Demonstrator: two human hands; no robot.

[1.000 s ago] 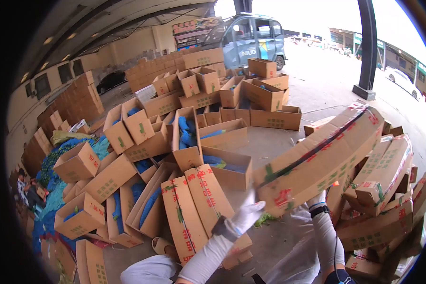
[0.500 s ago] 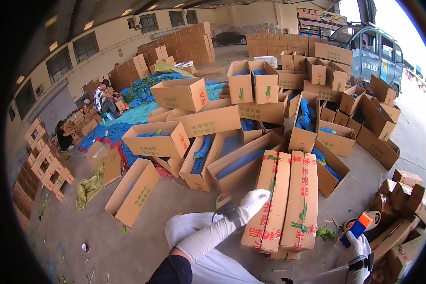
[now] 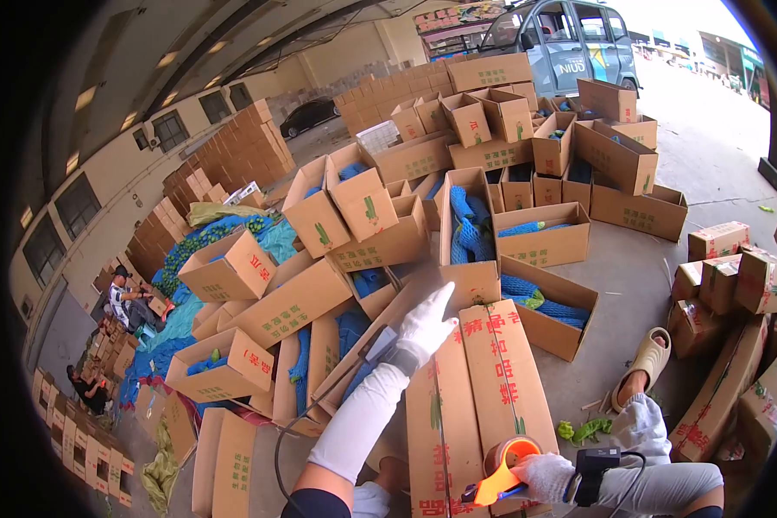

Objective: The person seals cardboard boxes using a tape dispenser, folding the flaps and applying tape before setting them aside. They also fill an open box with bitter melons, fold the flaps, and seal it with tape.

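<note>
My left hand (image 3: 427, 324), in a white glove, reaches over the far end of two long closed cartons. Its fingers look stretched out and apart, with nothing seen between them. My right hand (image 3: 546, 476), also gloved, is wrapped round an orange and blue tape dispenser (image 3: 497, 483) above the near end of the cartons. The left closed carton (image 3: 445, 423) and the right closed carton (image 3: 511, 380) lie side by side, with red print and tape along their tops.
Open cartons (image 3: 540, 233) with blue netted produce are piled ahead. Closed cartons (image 3: 734, 276) stand at the right. A sandaled foot (image 3: 643, 367) is beside green leaves (image 3: 585, 430). Two people (image 3: 129, 302) sit at the far left. A van (image 3: 570, 47) is behind.
The view has turned right. My right hand has brought the tape dispenser from the far right to the near end of the closed cartons. My left hand has moved towards their far end.
</note>
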